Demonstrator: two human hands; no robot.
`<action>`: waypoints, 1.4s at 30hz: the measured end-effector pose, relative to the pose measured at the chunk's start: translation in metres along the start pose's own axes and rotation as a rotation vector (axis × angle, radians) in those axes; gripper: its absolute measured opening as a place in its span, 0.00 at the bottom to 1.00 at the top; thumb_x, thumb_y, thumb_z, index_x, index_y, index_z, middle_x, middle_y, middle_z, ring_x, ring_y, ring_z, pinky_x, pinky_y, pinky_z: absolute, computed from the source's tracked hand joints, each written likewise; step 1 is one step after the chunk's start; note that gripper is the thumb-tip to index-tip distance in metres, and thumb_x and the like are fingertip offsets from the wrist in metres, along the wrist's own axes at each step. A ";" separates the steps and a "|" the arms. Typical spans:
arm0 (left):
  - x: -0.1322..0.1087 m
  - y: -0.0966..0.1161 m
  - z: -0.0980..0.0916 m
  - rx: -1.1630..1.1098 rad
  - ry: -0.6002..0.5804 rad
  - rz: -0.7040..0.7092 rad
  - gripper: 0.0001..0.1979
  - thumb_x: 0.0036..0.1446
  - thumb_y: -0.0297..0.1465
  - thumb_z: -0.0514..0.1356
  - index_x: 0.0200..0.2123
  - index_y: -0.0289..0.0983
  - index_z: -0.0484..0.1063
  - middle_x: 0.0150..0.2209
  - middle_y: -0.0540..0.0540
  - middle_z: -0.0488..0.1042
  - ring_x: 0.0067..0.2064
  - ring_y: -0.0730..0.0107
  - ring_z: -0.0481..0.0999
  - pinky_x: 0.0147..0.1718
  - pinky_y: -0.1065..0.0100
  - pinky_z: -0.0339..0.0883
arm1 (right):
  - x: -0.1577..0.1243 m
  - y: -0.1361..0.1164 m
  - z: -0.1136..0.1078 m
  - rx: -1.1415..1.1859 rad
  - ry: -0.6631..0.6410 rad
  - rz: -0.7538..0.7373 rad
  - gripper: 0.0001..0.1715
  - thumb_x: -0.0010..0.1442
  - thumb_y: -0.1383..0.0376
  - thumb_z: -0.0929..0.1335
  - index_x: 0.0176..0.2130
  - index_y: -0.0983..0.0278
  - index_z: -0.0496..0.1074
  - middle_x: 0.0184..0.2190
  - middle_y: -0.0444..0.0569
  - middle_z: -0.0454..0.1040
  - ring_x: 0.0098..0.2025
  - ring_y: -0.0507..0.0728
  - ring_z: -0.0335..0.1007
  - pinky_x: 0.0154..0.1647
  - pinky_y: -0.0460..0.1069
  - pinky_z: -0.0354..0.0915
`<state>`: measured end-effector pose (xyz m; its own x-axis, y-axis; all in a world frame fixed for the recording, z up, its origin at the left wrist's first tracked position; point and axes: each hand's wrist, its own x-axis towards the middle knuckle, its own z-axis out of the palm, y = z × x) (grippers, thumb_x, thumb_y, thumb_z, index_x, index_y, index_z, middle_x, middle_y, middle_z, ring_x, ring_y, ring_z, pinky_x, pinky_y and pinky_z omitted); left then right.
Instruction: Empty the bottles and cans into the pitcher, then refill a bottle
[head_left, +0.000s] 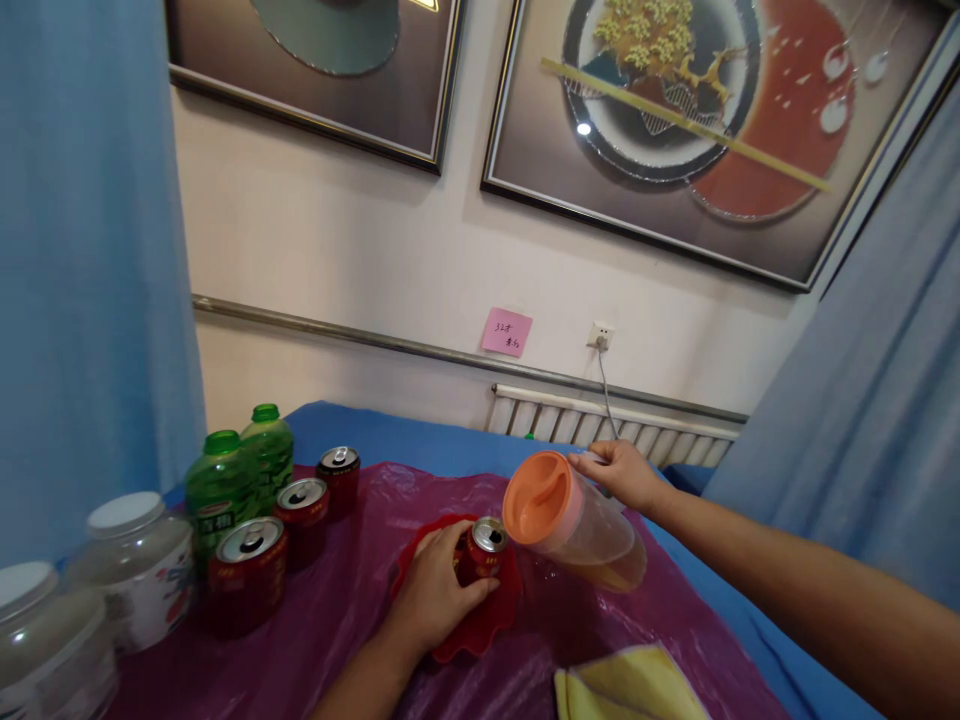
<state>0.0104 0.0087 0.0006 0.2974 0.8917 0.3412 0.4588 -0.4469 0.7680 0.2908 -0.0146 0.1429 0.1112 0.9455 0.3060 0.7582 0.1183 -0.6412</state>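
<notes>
My left hand [436, 592] is wrapped around a red drink can [484, 555] that stands upright on a red scalloped tray [472, 640]. My right hand [619, 472] grips the handle of a clear plastic pitcher [592, 535] with an orange lid [541, 498]. The pitcher is tilted to the left, its lid close beside the can's top. Some yellowish liquid lies low in the pitcher's body. I cannot make out any stream between pitcher and can.
On the left stand several red cans [251, 570], two green bottles [221, 490] and two clear jars [139, 570] with white lids. A folded yellow cloth [630, 688] lies near the front on the purple plastic sheet [322, 640]. Behind are a radiator [570, 418] and a plugged-in cord [606, 385].
</notes>
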 end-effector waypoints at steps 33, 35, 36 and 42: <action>-0.002 0.006 -0.003 0.003 0.011 -0.011 0.31 0.40 0.29 0.73 0.51 0.41 0.74 0.52 0.41 0.79 0.56 0.49 0.74 0.57 0.52 0.64 | -0.001 0.000 0.003 0.039 -0.010 0.018 0.32 0.51 0.42 0.68 0.18 0.59 0.52 0.15 0.38 0.51 0.20 0.49 0.47 0.19 0.46 0.46; -0.002 0.006 -0.003 0.001 0.001 -0.011 0.30 0.41 0.29 0.73 0.51 0.41 0.74 0.52 0.42 0.78 0.56 0.49 0.74 0.58 0.53 0.64 | -0.002 0.000 0.003 0.038 -0.015 0.020 0.31 0.52 0.42 0.68 0.18 0.59 0.52 0.16 0.38 0.51 0.20 0.49 0.47 0.20 0.46 0.45; -0.002 0.006 -0.003 -0.002 -0.003 -0.010 0.30 0.41 0.29 0.73 0.51 0.41 0.74 0.52 0.42 0.78 0.56 0.50 0.74 0.58 0.53 0.64 | -0.002 0.001 0.002 0.035 -0.016 0.019 0.31 0.52 0.43 0.68 0.18 0.59 0.52 0.16 0.38 0.50 0.20 0.48 0.46 0.20 0.46 0.45; -0.003 0.008 -0.004 0.000 -0.010 -0.015 0.30 0.41 0.29 0.73 0.51 0.40 0.73 0.52 0.42 0.78 0.56 0.50 0.74 0.58 0.53 0.64 | -0.002 0.002 0.002 0.034 -0.021 0.019 0.31 0.51 0.41 0.68 0.18 0.59 0.53 0.16 0.38 0.51 0.20 0.48 0.46 0.20 0.45 0.45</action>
<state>0.0098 0.0028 0.0080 0.2990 0.8976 0.3240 0.4636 -0.4334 0.7729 0.2907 -0.0151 0.1394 0.1118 0.9537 0.2790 0.7335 0.1102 -0.6707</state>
